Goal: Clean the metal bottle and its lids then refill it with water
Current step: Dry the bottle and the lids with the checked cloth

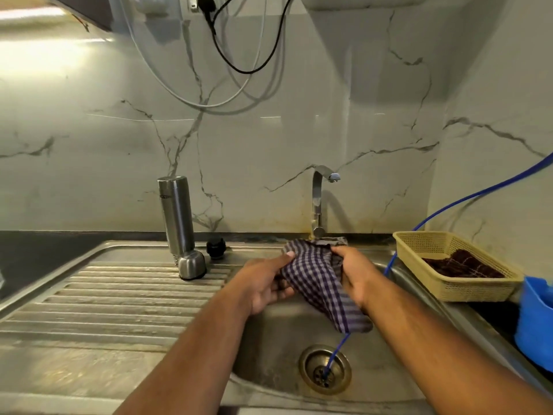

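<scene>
Both my hands are on the checked cloth point(317, 277), held over the sink point(269, 348) basin just in front of the tap point(318, 202). My left hand point(263, 283) pinches one side of it with the thumb on top, and my right hand point(354, 275) is curled round the other side, with the loose end hanging down towards the drain point(324, 369). No water is running that I can see.

The metal bottle point(176, 214) stands upright at the back of the drainboard point(119, 295), well to the left of my hands. Its steel cap point(192, 264) lies at its foot and the black stopper point(216, 248) sits just to the right.

I judge this to be the wiping stage: the cloth is in hand but touching neither the bottle nor the lids. Next I would need to free one hand, reach left for a piece and rub it dry. The refill is not yet done.

Counted: one bottle, two lids, one checked cloth, one tap, one basket point(466, 290) on the counter with one dark cloth point(460, 265) in it, and one blue tube point(449, 209) running into the drain
</scene>
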A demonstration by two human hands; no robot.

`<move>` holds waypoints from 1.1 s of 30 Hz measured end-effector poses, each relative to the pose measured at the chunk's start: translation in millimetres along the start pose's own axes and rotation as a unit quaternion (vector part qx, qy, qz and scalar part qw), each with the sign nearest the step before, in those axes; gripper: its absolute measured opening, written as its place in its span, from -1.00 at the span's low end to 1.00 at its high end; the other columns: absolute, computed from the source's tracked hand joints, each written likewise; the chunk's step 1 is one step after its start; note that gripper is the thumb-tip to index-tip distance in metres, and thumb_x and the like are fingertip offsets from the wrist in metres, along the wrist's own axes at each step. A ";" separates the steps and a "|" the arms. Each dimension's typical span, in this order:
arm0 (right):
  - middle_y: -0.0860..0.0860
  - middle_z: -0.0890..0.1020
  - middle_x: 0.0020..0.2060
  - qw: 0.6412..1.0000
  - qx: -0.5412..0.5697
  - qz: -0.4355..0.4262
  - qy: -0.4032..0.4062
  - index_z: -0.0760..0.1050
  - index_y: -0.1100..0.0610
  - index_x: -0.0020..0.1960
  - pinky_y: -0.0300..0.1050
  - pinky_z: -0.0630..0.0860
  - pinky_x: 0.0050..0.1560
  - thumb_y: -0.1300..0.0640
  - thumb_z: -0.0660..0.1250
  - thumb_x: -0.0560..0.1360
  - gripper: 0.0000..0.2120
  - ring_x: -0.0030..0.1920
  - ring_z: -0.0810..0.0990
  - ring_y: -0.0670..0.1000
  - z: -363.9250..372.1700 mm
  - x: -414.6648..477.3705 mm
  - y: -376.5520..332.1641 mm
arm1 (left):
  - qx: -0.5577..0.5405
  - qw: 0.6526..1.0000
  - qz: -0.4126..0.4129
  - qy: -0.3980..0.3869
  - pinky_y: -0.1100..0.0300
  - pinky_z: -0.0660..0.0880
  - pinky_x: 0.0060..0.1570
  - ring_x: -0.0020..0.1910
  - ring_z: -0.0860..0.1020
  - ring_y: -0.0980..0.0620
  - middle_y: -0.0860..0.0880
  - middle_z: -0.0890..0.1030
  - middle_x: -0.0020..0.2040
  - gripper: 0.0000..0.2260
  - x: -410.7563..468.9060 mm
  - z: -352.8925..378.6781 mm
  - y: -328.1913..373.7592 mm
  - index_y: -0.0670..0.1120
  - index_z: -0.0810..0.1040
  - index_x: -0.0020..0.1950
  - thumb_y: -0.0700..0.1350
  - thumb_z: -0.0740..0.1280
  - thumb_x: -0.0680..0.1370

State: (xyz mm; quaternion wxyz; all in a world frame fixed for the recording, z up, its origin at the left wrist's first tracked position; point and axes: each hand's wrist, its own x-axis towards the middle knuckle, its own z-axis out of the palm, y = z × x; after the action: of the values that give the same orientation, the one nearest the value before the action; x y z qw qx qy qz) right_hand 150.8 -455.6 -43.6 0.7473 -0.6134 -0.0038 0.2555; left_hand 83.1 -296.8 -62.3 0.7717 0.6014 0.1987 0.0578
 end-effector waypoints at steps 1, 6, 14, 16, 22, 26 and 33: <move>0.15 0.74 -0.26 1.000 0.013 -0.007 -0.001 0.63 0.28 0.01 -0.07 0.51 -0.25 0.06 0.17 0.68 -0.65 -0.36 0.72 0.08 2.2 0.0 0.9 | 0.004 1.000 0.001 0.014 0.15 0.58 -0.31 -0.18 0.63 0.01 -0.09 0.72 -0.05 -0.69 1.6 -5.2 0.9 -0.16 0.64 0.20 0.02 0.43 0.58; 0.17 0.75 -0.17 0.999 0.048 -0.007 0.012 0.61 0.24 0.16 0.00 0.53 -0.20 0.02 0.21 0.67 -0.67 -0.09 0.69 0.17 6.2 4.8 7.5 | 0.082 0.959 0.140 0.232 0.04 0.58 -0.13 -0.17 0.61 -0.04 -0.09 0.69 -0.07 -0.82 20.8 -61.7 30.5 -0.14 0.64 0.09 -0.06 0.33 0.64; 0.19 0.74 -0.03 0.999 0.033 -0.013 0.003 0.59 0.24 0.24 0.09 0.62 0.08 -0.04 0.27 0.64 -0.62 0.03 0.72 0.20 8.2 17.1 16.1 | 0.312 0.803 0.198 0.468 -0.16 0.29 0.43 0.46 0.26 -0.27 -0.26 0.25 0.47 -0.16 63.5 -151.2 95.0 -0.10 0.10 0.55 0.07 0.54 0.46; 0.19 0.74 -0.03 0.999 0.031 -0.023 -0.009 0.61 0.23 0.22 0.13 0.61 0.16 -0.05 0.28 0.64 -0.62 0.04 0.72 0.21 10.0 16.2 14.8 | 0.322 0.810 0.174 0.458 -0.20 0.18 0.50 0.54 0.14 -0.28 -0.26 0.14 0.54 0.04 75.0 -168.8 103.6 -0.09 -0.05 0.61 0.12 0.59 0.40; 0.15 0.75 -0.03 0.997 0.047 -0.054 -0.033 0.61 0.19 0.19 0.06 0.62 0.02 -0.07 0.28 0.64 -0.65 -0.03 0.75 0.14 5.6 18.0 16.6 | 0.252 0.877 0.157 0.379 -0.17 0.45 0.32 0.32 0.50 -0.27 -0.20 0.51 0.29 -0.26 105.8 -189.3 103.6 -0.10 0.24 0.45 -0.05 0.59 0.42; 0.14 0.75 -0.01 0.995 0.064 -0.065 -0.049 0.61 0.18 0.21 0.06 0.62 0.04 -0.08 0.29 0.62 -0.63 -0.01 0.75 0.13 6.8 16.6 16.2 | 0.223 0.860 0.225 0.400 -0.14 0.48 0.27 0.27 0.53 -0.21 -0.16 0.55 0.25 -0.35 91.6 -188.0 111.9 -0.10 0.35 0.39 -0.04 0.60 0.42; 0.19 0.73 0.04 0.986 0.123 -0.083 -0.076 0.59 0.23 0.24 0.12 0.62 0.10 0.01 0.32 0.61 -0.66 0.04 0.73 0.19 6.8 7.2 10.9 | 0.083 0.882 0.362 0.291 -0.05 0.54 0.21 0.14 0.60 -0.02 0.04 0.61 0.15 -0.41 21.7 -128.8 143.3 0.06 0.44 0.30 0.12 0.61 0.38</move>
State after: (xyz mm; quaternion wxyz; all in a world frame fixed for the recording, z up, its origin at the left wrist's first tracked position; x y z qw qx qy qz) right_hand 150.8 -445.4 -54.1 0.8332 -0.4932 -0.0797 0.2369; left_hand 76.0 -134.5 43.4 0.5517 0.6494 0.1865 0.4891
